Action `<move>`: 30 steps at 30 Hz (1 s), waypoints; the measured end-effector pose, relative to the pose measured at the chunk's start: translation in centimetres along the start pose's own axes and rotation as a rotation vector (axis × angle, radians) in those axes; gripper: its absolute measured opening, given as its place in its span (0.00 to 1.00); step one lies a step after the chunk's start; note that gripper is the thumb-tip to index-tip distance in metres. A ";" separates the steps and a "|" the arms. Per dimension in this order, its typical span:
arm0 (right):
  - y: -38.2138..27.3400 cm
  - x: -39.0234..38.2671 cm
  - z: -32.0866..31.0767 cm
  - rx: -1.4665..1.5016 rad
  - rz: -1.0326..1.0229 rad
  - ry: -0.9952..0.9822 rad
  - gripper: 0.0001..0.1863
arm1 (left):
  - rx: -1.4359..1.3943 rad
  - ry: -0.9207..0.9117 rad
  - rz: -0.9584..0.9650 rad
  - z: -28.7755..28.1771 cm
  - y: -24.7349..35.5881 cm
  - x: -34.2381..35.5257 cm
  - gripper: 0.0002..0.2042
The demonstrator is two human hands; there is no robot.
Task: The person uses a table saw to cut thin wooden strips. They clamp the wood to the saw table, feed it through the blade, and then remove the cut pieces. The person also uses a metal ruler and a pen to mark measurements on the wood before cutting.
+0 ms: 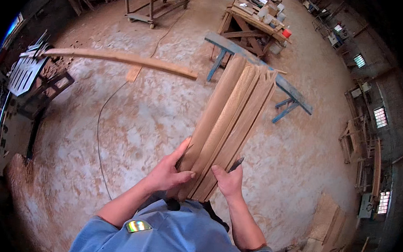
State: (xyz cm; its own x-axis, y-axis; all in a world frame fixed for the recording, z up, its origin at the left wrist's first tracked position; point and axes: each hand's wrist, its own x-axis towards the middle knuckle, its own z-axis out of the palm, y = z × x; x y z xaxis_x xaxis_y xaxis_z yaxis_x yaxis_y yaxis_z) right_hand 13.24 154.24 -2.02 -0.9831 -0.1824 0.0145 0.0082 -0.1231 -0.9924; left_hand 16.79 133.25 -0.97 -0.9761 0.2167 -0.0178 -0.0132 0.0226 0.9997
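Your left grip (172, 172) and right grip (229, 179) clasp the boards (225, 128) near your waist, thumbs on top (a dark pen (237, 164) juts from the right). Beyond, the trestle (293, 94); contact unclear. You seem to be steadying them; shifting likely calls for even support.

Matt wooden boards (221, 123), matt cloth shirt (169, 237)

The dusty floor (150, 117) before me carries a blue bench (295, 94). The wooden mouldings (225, 128) I hold cross over that bench; whether they rest there I can't tell. Left of the bench, a cable (99, 118) and a short board (133, 73) lie on the floor.
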 end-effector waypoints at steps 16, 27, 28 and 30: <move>1.8 40.8 -7.5 0.038 0.110 -0.265 0.27 | 0.148 0.333 -0.092 -5.5 0.3 34.6 0.44; 2.2 58.7 4.4 -0.079 0.128 -0.806 0.27 | 0.177 0.925 -0.186 -13.7 0.5 40.5 0.45; 2.1 60.0 5.2 -0.176 0.194 -0.847 0.27 | 0.062 0.980 -0.170 -14.4 0.6 41.0 0.45; 1.8 61.9 8.5 -0.392 0.334 -0.915 0.28 | -0.193 1.080 -0.138 -15.7 1.3 41.1 0.45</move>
State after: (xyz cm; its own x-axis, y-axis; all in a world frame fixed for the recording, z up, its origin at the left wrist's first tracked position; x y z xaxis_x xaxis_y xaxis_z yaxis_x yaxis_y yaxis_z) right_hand -46.04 134.45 -1.87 -0.4275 -0.8368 -0.3419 0.0331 0.3635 -0.9310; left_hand -26.72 126.85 -0.09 -0.6383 -0.7441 -0.1975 -0.0790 -0.1918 0.9782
